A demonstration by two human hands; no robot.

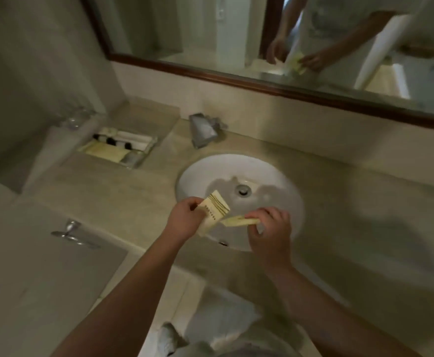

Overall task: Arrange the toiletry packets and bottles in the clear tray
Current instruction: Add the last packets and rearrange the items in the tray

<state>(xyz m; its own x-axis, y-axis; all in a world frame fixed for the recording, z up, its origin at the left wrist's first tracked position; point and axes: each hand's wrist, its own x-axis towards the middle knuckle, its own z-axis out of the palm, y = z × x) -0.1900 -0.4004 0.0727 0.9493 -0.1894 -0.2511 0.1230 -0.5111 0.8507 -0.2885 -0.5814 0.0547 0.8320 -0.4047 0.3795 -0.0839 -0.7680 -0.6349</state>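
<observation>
Left hand [185, 219] fingers curled round a striped cream packet [214, 215], right hand [270, 229] pinching a flat yellow packet [240, 222], both above the white sink [275, 181], clear tray [152, 145] holding dark-capped bottles [111, 141] at ten o'clock, faucet [203, 130] at twelve

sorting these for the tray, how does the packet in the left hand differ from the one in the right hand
The left-hand packet shows its broad face, with dark stripes and a line of print; the right-hand packet is seen almost edge-on, with no print visible. The left-hand packet tilts upward, while the right-hand packet lies nearly level. Both are pale yellow, pinched over the sink, outside the clear tray.
</observation>
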